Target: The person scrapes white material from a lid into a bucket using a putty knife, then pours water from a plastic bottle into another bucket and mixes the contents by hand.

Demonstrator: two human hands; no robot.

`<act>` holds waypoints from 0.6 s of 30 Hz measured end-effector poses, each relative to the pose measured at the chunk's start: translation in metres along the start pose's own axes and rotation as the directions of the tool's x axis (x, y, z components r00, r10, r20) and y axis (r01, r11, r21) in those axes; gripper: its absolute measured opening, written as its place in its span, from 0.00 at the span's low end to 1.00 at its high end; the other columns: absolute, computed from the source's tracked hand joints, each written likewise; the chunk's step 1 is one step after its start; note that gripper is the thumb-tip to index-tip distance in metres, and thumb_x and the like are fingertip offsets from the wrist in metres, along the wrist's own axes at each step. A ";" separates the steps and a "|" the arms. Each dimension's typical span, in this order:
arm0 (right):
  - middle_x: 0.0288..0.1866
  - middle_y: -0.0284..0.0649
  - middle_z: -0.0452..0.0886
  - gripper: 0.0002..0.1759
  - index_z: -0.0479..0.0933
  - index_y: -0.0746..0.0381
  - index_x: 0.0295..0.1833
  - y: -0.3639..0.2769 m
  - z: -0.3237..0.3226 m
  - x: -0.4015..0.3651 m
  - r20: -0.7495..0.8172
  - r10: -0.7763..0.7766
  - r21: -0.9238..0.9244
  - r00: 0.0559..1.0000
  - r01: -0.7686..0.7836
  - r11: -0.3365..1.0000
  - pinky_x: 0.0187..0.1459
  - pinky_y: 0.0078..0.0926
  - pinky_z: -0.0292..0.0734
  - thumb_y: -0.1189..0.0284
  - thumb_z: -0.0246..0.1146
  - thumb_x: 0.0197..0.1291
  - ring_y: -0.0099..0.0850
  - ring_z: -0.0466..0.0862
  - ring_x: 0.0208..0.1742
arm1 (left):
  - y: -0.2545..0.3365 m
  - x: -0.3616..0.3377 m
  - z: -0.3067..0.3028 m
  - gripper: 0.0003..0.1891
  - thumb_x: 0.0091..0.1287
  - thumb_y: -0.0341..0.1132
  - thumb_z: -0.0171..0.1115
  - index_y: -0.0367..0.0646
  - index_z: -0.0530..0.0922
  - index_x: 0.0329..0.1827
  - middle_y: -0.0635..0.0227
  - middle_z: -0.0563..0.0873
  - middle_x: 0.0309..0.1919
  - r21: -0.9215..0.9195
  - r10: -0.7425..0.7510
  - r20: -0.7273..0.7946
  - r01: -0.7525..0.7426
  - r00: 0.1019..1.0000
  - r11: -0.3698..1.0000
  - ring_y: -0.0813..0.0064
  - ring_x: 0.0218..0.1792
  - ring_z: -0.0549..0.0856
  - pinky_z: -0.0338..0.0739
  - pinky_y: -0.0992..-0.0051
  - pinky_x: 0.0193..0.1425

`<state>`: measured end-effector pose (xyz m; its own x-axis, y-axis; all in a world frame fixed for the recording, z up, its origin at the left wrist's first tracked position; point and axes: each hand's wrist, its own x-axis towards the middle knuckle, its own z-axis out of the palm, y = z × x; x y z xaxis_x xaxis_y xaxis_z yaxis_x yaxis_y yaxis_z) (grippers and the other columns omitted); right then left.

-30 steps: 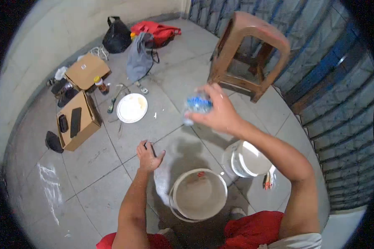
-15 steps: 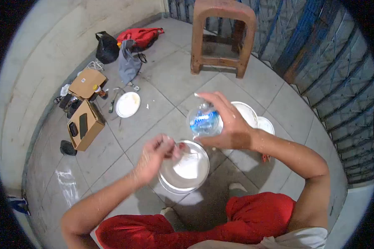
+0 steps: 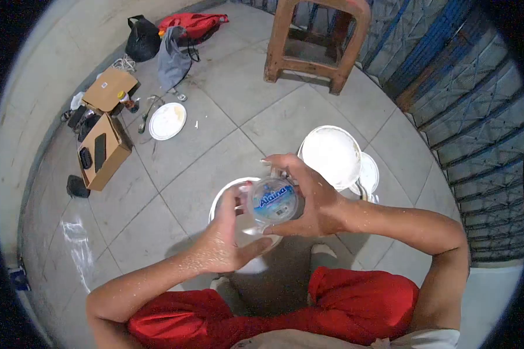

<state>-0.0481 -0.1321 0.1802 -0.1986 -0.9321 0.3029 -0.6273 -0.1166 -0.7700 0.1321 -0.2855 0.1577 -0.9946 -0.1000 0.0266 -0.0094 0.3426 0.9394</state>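
Note:
A clear plastic cup (image 3: 273, 200) with blue lettering on its top is in my right hand (image 3: 317, 200), its thumb and fingers curved around the right side. My left hand (image 3: 230, 230) is cupped at the cup's left side, thumb and fingers apart, fingertips right at its edge. White flecks dot both forearms. Below the hands sits a round bowl with a pale rim (image 3: 215, 203); the hands and the cup cover most of it.
Right of the bowl stands a round container filled with white (image 3: 330, 157), beside a smaller white dish (image 3: 368, 174). A white plate (image 3: 167, 121) and an open cardboard box (image 3: 108, 160) lie left on the tiles. A brown stool (image 3: 305, 64) stands ahead.
My right hand has brought the cup down and left, over the bowl, turning its lettered top up. My left hand has opened and moved beside the cup. The view has shifted slightly.

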 end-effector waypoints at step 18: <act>0.51 0.45 0.78 0.33 0.64 0.65 0.66 0.029 0.022 -0.004 0.177 0.468 0.387 0.866 -0.498 0.776 0.51 0.33 0.80 0.55 0.66 0.68 0.35 0.81 0.51 | -0.022 -0.011 0.022 0.32 0.62 0.26 0.73 0.38 0.66 0.67 0.61 0.80 0.56 -0.232 -0.257 -0.060 0.237 0.965 0.943 0.71 0.60 0.80 0.74 0.69 0.65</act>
<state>-0.0491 -0.1390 0.1442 -0.3322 -0.9224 -0.1969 -0.0969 0.2410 -0.9657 0.1410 -0.2713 0.1291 -0.9507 -0.2408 -0.1953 -0.2206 0.0825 0.9719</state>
